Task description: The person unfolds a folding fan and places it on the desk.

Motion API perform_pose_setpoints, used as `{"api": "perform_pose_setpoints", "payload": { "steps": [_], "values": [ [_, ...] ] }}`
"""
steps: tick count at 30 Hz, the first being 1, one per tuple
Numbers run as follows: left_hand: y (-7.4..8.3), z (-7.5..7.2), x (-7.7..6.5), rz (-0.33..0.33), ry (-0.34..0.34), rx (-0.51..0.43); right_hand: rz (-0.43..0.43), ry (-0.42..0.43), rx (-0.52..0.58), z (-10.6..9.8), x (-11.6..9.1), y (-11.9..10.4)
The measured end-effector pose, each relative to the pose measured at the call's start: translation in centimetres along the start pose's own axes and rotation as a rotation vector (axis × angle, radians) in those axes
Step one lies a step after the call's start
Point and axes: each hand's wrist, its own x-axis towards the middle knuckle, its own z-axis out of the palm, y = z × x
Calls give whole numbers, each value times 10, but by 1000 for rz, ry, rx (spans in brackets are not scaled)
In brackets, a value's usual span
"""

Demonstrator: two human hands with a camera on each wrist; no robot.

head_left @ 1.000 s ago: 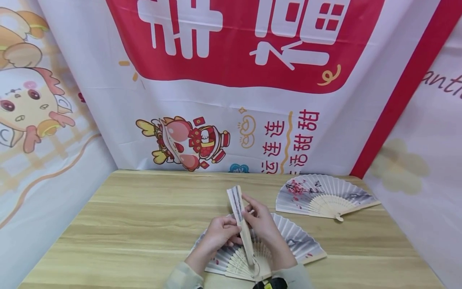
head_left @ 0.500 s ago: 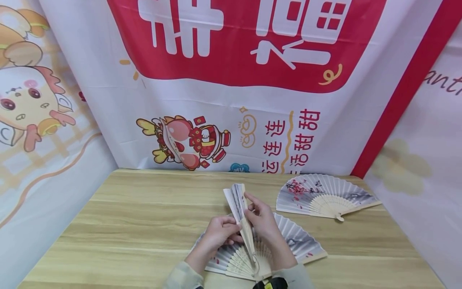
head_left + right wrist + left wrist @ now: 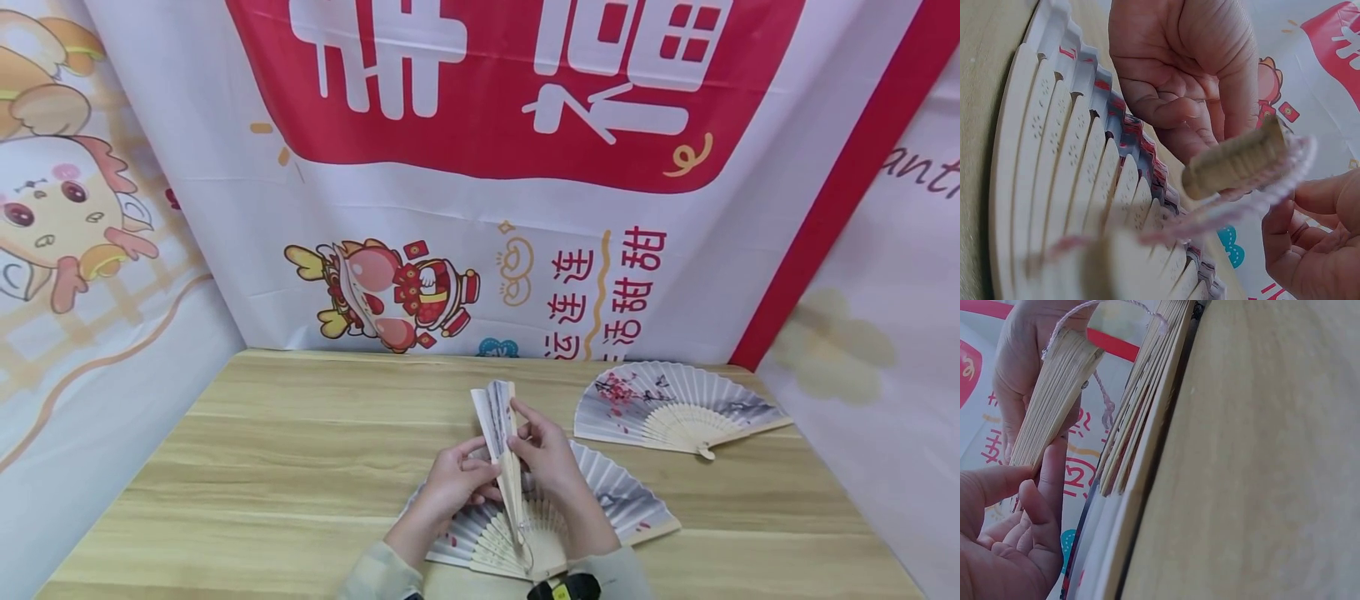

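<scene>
A folding fan (image 3: 507, 483), nearly folded with its paper end slightly parted, stands upright between my two hands in the head view. My left hand (image 3: 453, 483) pinches its left side between thumb and fingers. On the other side, my right hand (image 3: 551, 454) grips it near the paper. The pivot end of the ribs points toward the wrist cameras, and a pale twisted cord (image 3: 1300, 162) loops from it in the right wrist view. Behind and below lies a spread fan (image 3: 630, 496) with grey paper and pierced wooden ribs, partly hidden by the hands.
Another spread fan (image 3: 660, 404), with red blossoms on grey paper, lies at the back right of the wooden table (image 3: 262, 467). A white and red printed cloth (image 3: 420, 200) hangs behind the table's far edge, with more printed cloth at both sides.
The held fan's paper end has parted a little wider, and its pivot end has shifted slightly left. Both hands keep hold of it in nearly the same place.
</scene>
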Motion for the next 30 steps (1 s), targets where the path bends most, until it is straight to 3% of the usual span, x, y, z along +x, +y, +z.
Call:
{"api": "perform_pose_setpoints", "payload": {
  "steps": [13, 20, 30],
  "values": [
    [1, -1, 0, 5, 25, -6, -63, 22, -5, -3, 0, 3],
    [2, -3, 1, 11, 50, -22, 2, 88, -10, -2, 2, 0],
    [-1, -5, 4, 23, 69, -37, 29, 124, 21, -3, 3, -1]
  ]
}}
